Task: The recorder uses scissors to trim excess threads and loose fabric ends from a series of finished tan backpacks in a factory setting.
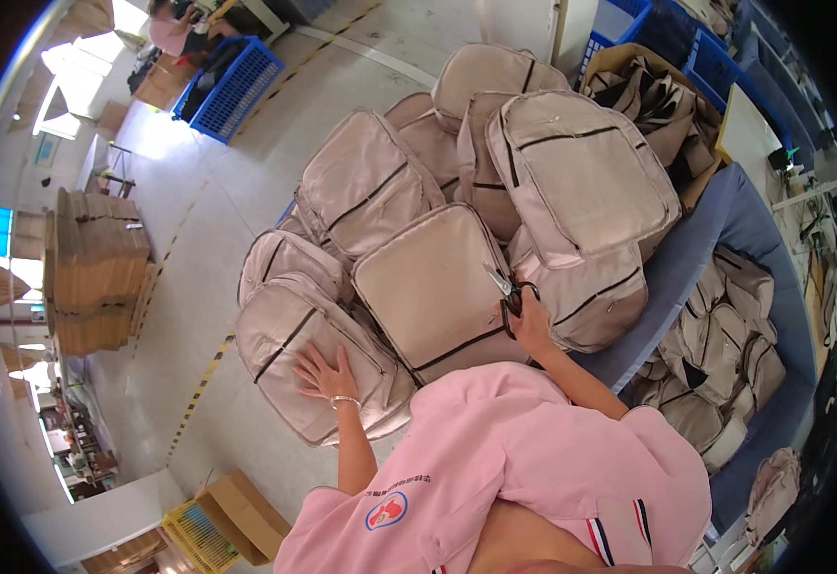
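My left hand lies with its fingers spread on a beige backpack at the near left of a heap. Black-handled scissors are in my right hand, their blades apart and pointing up and away from me. Just beneath the blades is another beige backpack with a flat panel and a dark zipper strip. Behind these, several more backpacks of the same kind are piled, one large backpack on top at the right.
A blue-grey padded bin at the right holds more beige bags. Beyond it stands a cardboard box of fabric pieces. A blue crate and a seated person are far left. Flattened cartons stack at left; an open carton stands near left.
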A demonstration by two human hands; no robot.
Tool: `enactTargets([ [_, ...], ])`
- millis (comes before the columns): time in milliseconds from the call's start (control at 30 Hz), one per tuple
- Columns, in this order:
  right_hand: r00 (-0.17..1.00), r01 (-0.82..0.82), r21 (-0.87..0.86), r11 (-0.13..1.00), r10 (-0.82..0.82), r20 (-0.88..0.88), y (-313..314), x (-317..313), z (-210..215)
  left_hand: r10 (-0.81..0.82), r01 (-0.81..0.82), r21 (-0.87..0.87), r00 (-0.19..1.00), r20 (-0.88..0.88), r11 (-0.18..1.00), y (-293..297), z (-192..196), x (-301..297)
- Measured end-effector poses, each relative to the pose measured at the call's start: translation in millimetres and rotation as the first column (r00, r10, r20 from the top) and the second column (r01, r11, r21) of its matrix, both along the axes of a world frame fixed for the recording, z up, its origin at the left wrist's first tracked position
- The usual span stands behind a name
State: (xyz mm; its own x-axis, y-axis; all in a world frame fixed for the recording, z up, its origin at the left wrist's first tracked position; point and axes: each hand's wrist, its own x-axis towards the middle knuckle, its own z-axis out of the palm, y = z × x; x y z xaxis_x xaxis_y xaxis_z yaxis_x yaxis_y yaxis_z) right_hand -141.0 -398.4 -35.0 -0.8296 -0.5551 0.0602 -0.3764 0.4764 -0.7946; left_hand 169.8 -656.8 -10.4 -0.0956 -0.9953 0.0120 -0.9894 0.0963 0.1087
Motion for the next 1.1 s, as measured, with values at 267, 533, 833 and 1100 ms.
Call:
enactTargets([
  [267, 0.969, -0.214, -0.050, 0.976, 0.206, -0.136, -77.8, 27.2, -24.9, -0.036, 0.043, -0.097, 0.997, 0.070, 0.994, -48.5, -52.4, 30.5],
  [533, 0.979, -0.198, 0.024, 0.980, 0.199, -0.045, -186.9, 33.6, -36.0, 0.016, -0.017, 0.034, 1.000, 0.025, 0.999, -141.0, -67.6, 24.2],
  [833, 0.992, -0.102, -0.006, 0.995, 0.101, -0.079, -274.1, 37.1, -51.7, -0.024, 0.024, -0.004, 0.998, 0.055, 1.000, -241.9, -77.1, 11.1],
  [1100, 0.990, -0.079, -0.011, 0.997, 0.080, 0.118, -295.5, 40.2, -33.7, -0.034, 0.031, 0.043, 0.998, 0.059, 0.999, -258.8, -85.9, 12.1],
])
